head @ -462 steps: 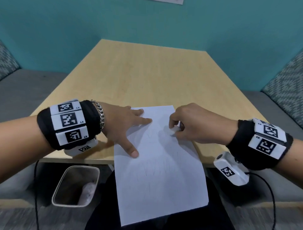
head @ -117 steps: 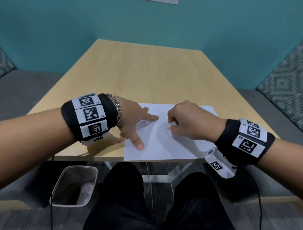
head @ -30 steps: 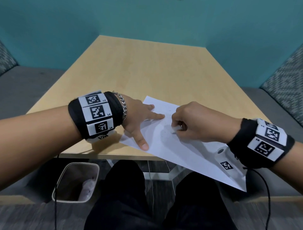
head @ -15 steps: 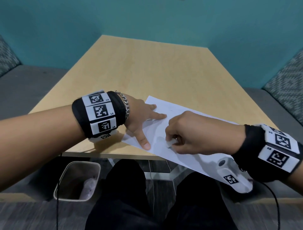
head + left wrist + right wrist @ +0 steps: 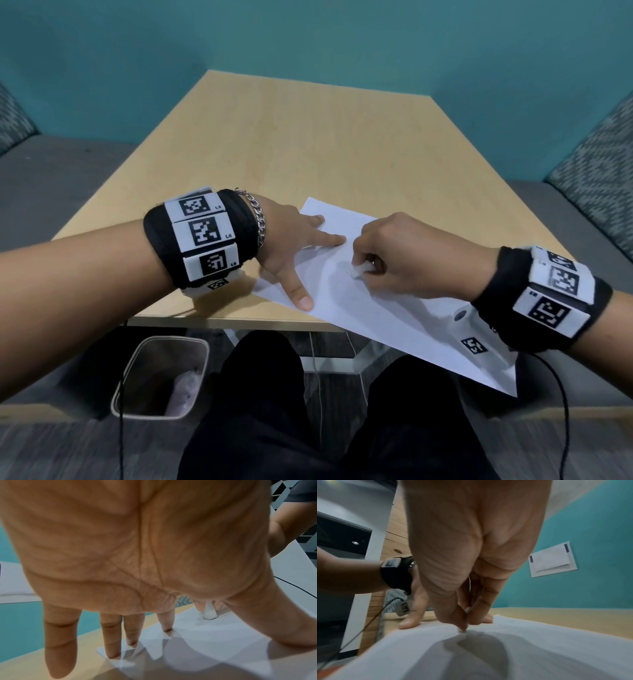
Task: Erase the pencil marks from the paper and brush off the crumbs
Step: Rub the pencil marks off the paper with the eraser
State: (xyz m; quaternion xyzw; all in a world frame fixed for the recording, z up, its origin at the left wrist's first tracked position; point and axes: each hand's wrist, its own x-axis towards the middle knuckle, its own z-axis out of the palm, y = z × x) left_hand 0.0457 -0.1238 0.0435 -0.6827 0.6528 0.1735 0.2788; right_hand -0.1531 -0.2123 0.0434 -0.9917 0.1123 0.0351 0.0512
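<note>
A white sheet of paper (image 5: 387, 308) lies skewed on the wooden table (image 5: 308, 154), its near right corner hanging past the front edge. My left hand (image 5: 301, 253) is spread flat, fingers and thumb pressing the sheet's left end; the left wrist view shows those fingertips (image 5: 132, 642) on the paper (image 5: 214, 635). My right hand (image 5: 387, 260) pinches a small white eraser (image 5: 359, 271) with its tip down on the sheet. The eraser (image 5: 209, 613) stands amid faint grey marks. In the right wrist view the right hand's fingertips (image 5: 462, 626) meet the paper (image 5: 522, 649).
A waste bin (image 5: 161, 377) stands on the floor below the table's front left edge. My legs in black trousers (image 5: 260, 411) are under the table. Grey benches with patterned cushions (image 5: 596, 171) flank the table; a teal wall is behind.
Over the last second my right hand went toward me with the eraser, then back up to the sheet's middle. The left hand stays pressed on the sheet's left end.
</note>
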